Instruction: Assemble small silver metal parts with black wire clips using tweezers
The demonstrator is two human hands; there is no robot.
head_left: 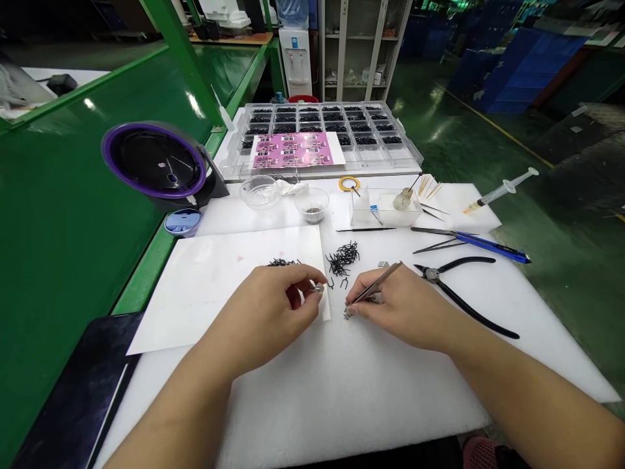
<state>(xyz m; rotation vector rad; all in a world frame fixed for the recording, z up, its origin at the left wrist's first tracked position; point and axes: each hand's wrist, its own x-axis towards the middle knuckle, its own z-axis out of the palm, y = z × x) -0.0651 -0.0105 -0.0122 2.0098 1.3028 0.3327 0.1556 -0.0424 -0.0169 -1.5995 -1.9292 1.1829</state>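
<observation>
My left hand pinches a small silvery part between thumb and fingertips, above the edge of a white paper sheet. My right hand is closed around metal tweezers, their tips angled down to a cluster of tiny metallic parts on the white work surface. Part of that cluster is hidden behind the right hand. Just beyond the hands lies a pile of small black forked pieces. More black pieces show behind my left hand, on the paper.
Diagonal cutters, a blue-handled knife and a syringe lie on the right. Clear dishes and a small glass bottle stand farther back. Behind them is a compartment tray. A round black-and-purple device stands left.
</observation>
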